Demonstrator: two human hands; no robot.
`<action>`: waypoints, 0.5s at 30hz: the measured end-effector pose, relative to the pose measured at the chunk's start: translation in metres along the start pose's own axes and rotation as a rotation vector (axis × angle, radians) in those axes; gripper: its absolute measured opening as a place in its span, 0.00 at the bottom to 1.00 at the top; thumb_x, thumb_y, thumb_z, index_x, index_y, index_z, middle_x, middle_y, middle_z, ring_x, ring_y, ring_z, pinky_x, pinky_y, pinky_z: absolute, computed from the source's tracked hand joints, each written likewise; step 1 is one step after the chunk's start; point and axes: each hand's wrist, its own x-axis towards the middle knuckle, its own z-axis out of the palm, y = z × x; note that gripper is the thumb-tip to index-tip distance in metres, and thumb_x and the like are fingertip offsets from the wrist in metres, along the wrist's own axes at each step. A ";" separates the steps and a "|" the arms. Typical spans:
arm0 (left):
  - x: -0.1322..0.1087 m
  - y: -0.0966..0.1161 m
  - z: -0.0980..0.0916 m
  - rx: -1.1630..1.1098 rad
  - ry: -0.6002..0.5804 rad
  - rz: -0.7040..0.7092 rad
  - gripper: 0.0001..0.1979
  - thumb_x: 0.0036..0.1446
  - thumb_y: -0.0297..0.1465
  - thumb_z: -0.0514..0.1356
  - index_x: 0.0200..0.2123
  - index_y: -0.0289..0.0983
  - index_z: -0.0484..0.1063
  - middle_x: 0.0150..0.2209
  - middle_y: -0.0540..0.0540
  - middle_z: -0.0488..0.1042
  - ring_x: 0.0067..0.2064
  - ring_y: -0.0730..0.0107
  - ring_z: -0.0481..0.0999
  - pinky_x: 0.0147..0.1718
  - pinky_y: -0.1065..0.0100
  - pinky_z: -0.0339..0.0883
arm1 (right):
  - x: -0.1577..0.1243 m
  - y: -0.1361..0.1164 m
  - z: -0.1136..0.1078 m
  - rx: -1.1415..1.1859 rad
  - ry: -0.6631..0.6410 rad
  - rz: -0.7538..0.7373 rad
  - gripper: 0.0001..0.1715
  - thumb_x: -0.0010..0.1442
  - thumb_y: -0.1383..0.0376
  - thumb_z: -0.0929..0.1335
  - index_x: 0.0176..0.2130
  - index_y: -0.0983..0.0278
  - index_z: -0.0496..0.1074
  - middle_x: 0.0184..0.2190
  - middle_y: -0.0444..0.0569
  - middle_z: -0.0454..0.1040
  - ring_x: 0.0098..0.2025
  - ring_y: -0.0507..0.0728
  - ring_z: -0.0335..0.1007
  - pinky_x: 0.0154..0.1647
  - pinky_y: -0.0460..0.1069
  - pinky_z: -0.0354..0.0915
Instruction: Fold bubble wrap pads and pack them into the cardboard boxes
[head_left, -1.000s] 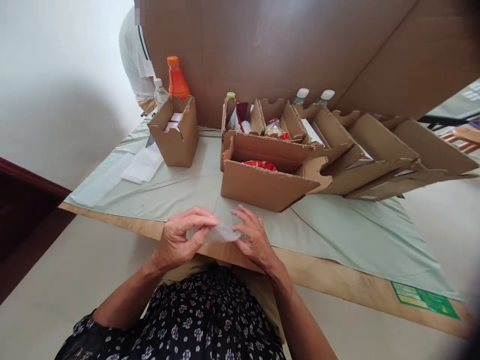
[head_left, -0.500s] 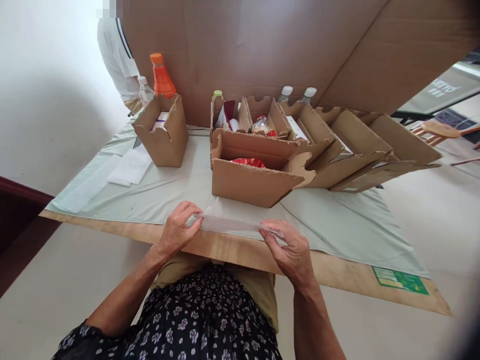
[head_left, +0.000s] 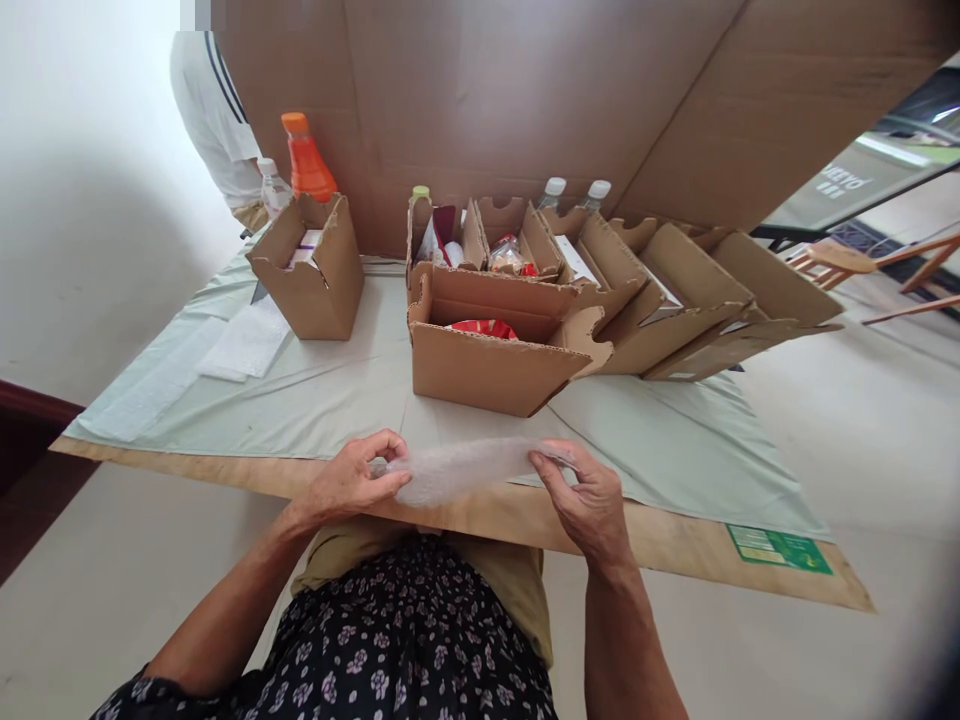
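Both ends of the plastic sheet (head_left: pixel 465 466) are pinched between thumb and fingertips, one by the left hand (head_left: pixel 351 482), one by the right hand (head_left: pixel 591 497), apparently stretching it flat above the table edge (head_left: pixel 675 547).

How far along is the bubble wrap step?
Done: the bubble wrap sheet is stretched out above the table edge. In hand: the left hand and right hand each pinch one end in a fingertip grip. Left: nothing is wrapped in it, and the red packet sits untouched in the nearest box.
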 end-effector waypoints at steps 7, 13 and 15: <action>0.005 -0.011 -0.004 -0.008 -0.115 -0.079 0.08 0.57 0.34 0.60 0.37 0.38 0.78 0.35 0.47 0.80 0.37 0.66 0.77 0.37 0.68 0.71 | -0.004 0.018 0.003 0.052 -0.096 0.179 0.15 0.62 0.54 0.69 0.34 0.62 0.78 0.31 0.47 0.80 0.32 0.57 0.75 0.35 0.50 0.70; 0.014 -0.033 0.003 0.124 0.011 -0.020 0.20 0.57 0.31 0.60 0.53 0.40 0.76 0.54 0.41 0.76 0.54 0.57 0.77 0.44 0.64 0.74 | -0.004 0.023 0.007 0.101 -0.103 0.239 0.16 0.61 0.52 0.69 0.35 0.61 0.78 0.32 0.48 0.80 0.35 0.58 0.74 0.38 0.51 0.69; 0.018 -0.043 0.008 0.171 0.023 -0.029 0.14 0.58 0.30 0.58 0.46 0.39 0.78 0.54 0.40 0.76 0.54 0.56 0.76 0.40 0.64 0.75 | -0.002 0.029 0.011 0.091 -0.086 0.264 0.17 0.61 0.51 0.68 0.36 0.61 0.78 0.33 0.48 0.80 0.36 0.58 0.74 0.39 0.51 0.69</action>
